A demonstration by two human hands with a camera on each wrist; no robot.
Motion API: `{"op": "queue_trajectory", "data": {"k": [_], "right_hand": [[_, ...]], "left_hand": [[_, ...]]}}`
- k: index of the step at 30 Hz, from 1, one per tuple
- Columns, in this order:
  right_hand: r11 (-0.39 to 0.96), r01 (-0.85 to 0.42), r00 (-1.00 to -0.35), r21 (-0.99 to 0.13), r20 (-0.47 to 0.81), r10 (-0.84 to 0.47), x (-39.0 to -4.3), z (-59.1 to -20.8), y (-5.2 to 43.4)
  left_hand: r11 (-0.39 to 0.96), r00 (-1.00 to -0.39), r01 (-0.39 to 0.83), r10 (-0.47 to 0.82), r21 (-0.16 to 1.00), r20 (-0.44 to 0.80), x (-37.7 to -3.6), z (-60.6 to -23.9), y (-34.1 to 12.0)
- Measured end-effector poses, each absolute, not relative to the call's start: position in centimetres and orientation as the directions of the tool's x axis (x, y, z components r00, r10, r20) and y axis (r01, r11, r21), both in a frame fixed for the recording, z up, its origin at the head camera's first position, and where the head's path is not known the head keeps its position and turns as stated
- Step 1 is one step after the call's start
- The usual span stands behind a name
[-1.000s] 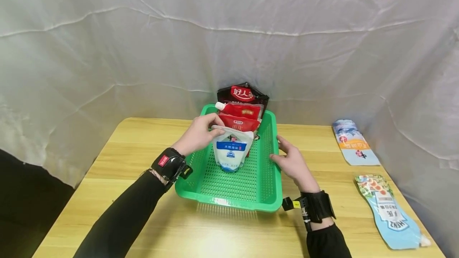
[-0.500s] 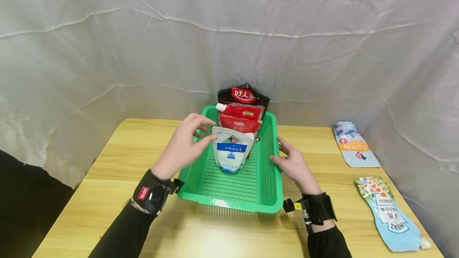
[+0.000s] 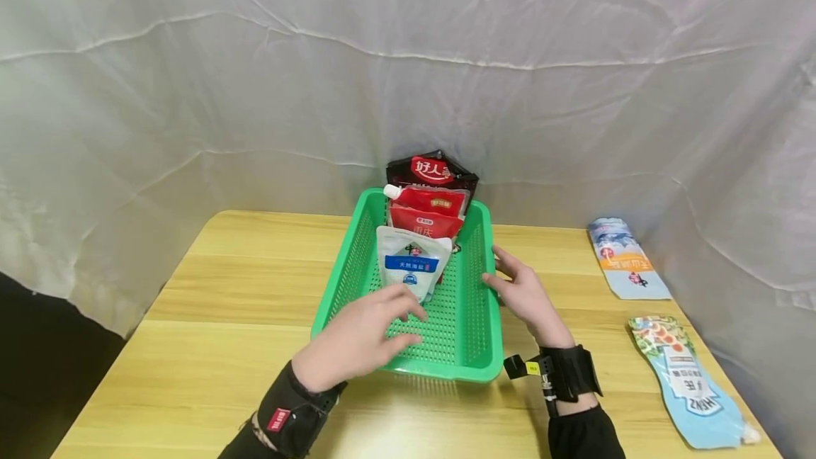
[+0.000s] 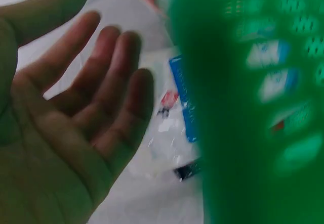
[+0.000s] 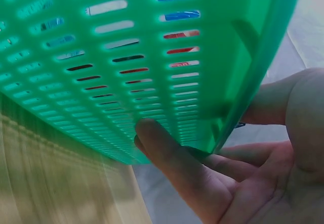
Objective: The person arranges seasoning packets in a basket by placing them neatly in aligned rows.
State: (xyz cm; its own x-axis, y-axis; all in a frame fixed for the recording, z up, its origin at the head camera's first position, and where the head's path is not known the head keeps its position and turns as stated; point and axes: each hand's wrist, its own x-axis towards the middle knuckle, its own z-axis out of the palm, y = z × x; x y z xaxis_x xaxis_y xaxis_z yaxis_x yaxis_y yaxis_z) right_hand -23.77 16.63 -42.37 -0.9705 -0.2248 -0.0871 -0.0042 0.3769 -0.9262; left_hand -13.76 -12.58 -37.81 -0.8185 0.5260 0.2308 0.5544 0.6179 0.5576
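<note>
A green perforated plastic basket point(image 3: 440, 331) stands on the table, with a row of pouches leaning one behind another inside it. Frontmost is a white salt pouch point(image 3: 414, 253) with a blue band. Behind it come a red pouch point(image 3: 423, 220), a red pouch with a white spout point(image 3: 436, 198) and a black pouch point(image 3: 432, 170). My left hand point(image 3: 363, 335) is over the basket's front left corner, fingers loosely bent and holding nothing; the left wrist view shows its bare palm. My right hand point(image 3: 525, 296) grips the basket's right rim, fingers along the outer wall point(image 5: 167, 158).
At the table's right side lie a blue and orange pouch point(image 3: 627, 261) and, nearer, a light blue sauce pouch with a white cap point(image 3: 691, 384). A grey cloth point(image 3: 287, 105) hangs behind the wooden table point(image 3: 255, 289).
My left hand has let go of the salt pouch's top and moved back, then toward the basket's front corner. The pouch stays leaning. My right hand holds its place on the rim.
</note>
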Motion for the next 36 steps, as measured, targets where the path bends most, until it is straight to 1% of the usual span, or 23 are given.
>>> {"op": "queue_trajectory", "data": {"k": [3,5,10,13,16,18,21,24,26,29,32,36], "right_hand": [[0.371,-0.003,-0.972,-0.929,-0.085,-0.22,-23.9,-42.4,16.8],[0.372,0.002,-0.973,-0.928,-0.087,-0.212,-23.9,-42.4,16.9],[0.377,0.015,-0.974,-0.926,-0.099,-0.203,-23.8,-42.4,17.0],[0.365,0.017,-0.974,-0.931,-0.098,-0.204,-23.7,-42.3,17.1],[0.35,0.002,-0.976,-0.937,-0.078,-0.204,-23.6,-42.3,17.3],[0.343,-0.024,-0.98,-0.939,-0.045,-0.193,-23.6,-42.4,17.5],[0.351,-0.096,-0.987,-0.932,0.043,-0.157,-23.9,-42.4,18.0],[0.416,-0.186,-0.982,-0.89,0.161,-0.095,-24.3,-42.2,19.0],[0.488,-0.222,-0.972,-0.844,0.232,-0.042,-24.7,-41.8,19.9],[0.575,-0.234,-0.951,-0.784,0.308,0.033,-25.6,-41.3,21.9],[0.63,-0.218,-0.933,-0.746,0.348,0.089,-26.8,-41.4,24.5],[0.658,-0.18,-0.917,-0.731,0.367,0.157,-29.5,-43.8,29.3]], "left_hand": [[0.623,-0.805,0.544,0.576,0.562,0.142,-13.4,-38.5,-11.9],[0.619,-0.797,0.539,0.595,0.571,0.108,-13.2,-38.9,-11.6],[0.577,-0.767,0.546,0.636,0.608,0.086,-12.9,-39.5,-11.2],[0.568,-0.746,0.567,0.662,0.597,0.079,-12.8,-39.8,-11.0],[0.566,-0.736,0.575,0.673,0.591,0.072,-12.8,-39.9,-10.8],[0.564,-0.737,0.573,0.672,0.594,0.074,-12.8,-39.9,-10.8],[0.56,-0.739,0.568,0.669,0.603,0.075,-12.8,-39.9,-10.8],[0.559,-0.741,0.564,0.667,0.609,0.074,-12.8,-39.9,-10.9],[0.558,-0.742,0.562,0.666,0.61,0.074,-12.7,-39.9,-10.9],[0.557,-0.741,0.563,0.667,0.61,0.076,-12.7,-39.9,-10.9],[0.559,-0.742,0.562,0.666,0.61,0.074,-12.7,-39.8,-10.9],[0.562,-0.745,0.556,0.663,0.612,0.068,-12.7,-39.9,-10.9]]}}
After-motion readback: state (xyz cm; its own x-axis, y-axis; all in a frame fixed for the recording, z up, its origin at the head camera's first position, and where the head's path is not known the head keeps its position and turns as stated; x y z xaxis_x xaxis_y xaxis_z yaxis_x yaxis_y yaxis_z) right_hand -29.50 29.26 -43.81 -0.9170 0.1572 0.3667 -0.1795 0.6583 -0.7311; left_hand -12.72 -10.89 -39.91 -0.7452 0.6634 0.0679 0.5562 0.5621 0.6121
